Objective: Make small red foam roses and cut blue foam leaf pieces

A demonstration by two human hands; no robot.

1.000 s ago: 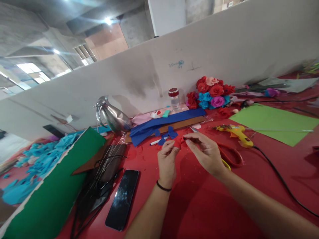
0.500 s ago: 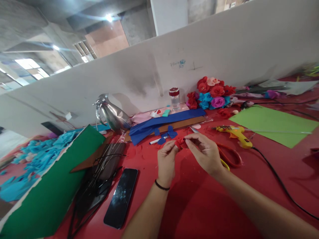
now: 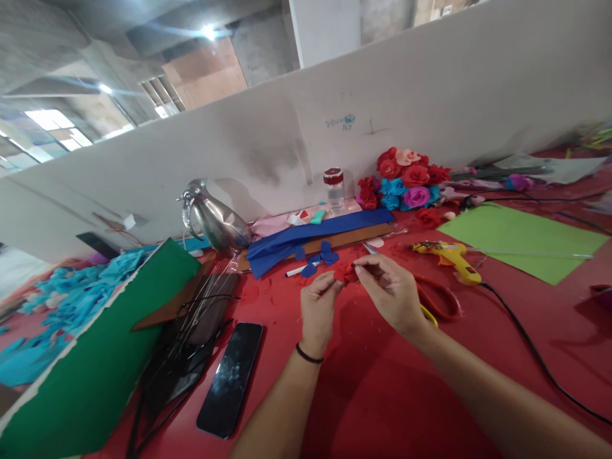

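Observation:
Between my two hands is a small red paper piece (image 3: 346,273), hard to tell from the red table behind it. My left hand (image 3: 319,305) pinches its left side between thumb and fingertips. The fingertips of my right hand (image 3: 389,290) are closed on its right side. Just beyond the hands lie blue paper petals (image 3: 329,255) and a white marker (image 3: 295,271). Scissors with red and yellow handles (image 3: 442,298) lie partly under my right hand. To the right rests a yellow glue gun (image 3: 456,260).
A steel jug (image 3: 217,220), a red-lidded jar (image 3: 335,188) and paper flowers (image 3: 411,178) stand along the wall. A phone (image 3: 230,382), green board (image 3: 105,363) and turquoise paper (image 3: 76,299) lie left; light green paper (image 3: 521,239) lies right, near the glue gun's cable.
The fingertips of both hands have shifted slightly around the red paper piece, and a little more of it shows between them. The whole view has moved very slightly.

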